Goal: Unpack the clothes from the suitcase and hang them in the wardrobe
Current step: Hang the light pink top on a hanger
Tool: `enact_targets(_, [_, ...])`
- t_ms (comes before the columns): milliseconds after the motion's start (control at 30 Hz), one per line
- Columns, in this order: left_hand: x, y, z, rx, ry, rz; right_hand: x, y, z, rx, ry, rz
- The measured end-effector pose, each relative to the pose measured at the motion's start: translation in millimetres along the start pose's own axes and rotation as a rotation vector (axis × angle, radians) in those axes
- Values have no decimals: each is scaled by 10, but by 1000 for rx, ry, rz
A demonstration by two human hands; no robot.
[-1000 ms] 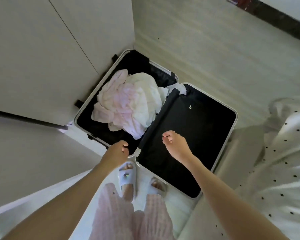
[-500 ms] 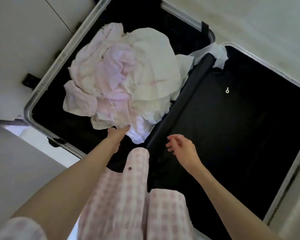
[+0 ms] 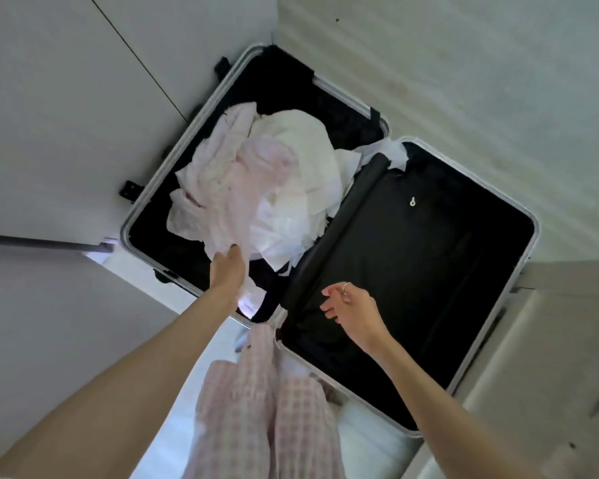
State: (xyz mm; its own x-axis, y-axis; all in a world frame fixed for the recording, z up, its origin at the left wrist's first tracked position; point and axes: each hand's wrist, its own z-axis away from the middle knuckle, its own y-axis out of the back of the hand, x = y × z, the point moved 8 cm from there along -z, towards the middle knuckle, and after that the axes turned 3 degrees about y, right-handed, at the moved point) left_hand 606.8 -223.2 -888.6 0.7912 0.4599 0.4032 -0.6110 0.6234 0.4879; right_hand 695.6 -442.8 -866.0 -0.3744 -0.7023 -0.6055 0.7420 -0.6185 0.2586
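An open suitcase [image 3: 529,216] with a silver rim and black lining lies flat on the floor. Its left half holds a heap of crumpled white and pale pink clothes [image 3: 256,188]. My left hand [image 3: 227,271] grips the near edge of a pink garment [image 3: 222,216] in that heap, and the cloth looks drawn up toward me. My right hand [image 3: 351,305] hovers over the black divider of the right half, fingers loosely spread, holding nothing. The right half shows only its black lining.
White wardrobe doors [image 3: 66,98] stand just left of the suitcase, with a dark rail [image 3: 42,242] at their lower edge. Pale floor [image 3: 464,81] stretches beyond. My pink checked trouser legs [image 3: 267,409] fill the bottom centre. A pale surface [image 3: 550,375] sits at the right.
My left hand has gone from touching the near edge of the heap to gripping the pink garment, which is lifted slightly. The view has pulled back. My right hand has opened over the divider.
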Motion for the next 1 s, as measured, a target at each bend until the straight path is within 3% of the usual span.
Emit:
enact_targets(333, [1058,1185,2140,31,-314,-358,-1345,579,1664,1,61,103])
enact_targets(467, [1572,1717,3111,50,-448,-185,-1896,752,2251,-30,182,301])
enact_targets(567, [1840,2129,3801,57,-558,-40,-2293,837,2665,-56,334,312])
enact_targets(800, [2055,3133,5199,70,-905,303,-3099,549,3515,-82,673,600])
enact_targets(1000, [1702,3920,6018,63,-1129,307,-3243,111,4219,-223,646,381])
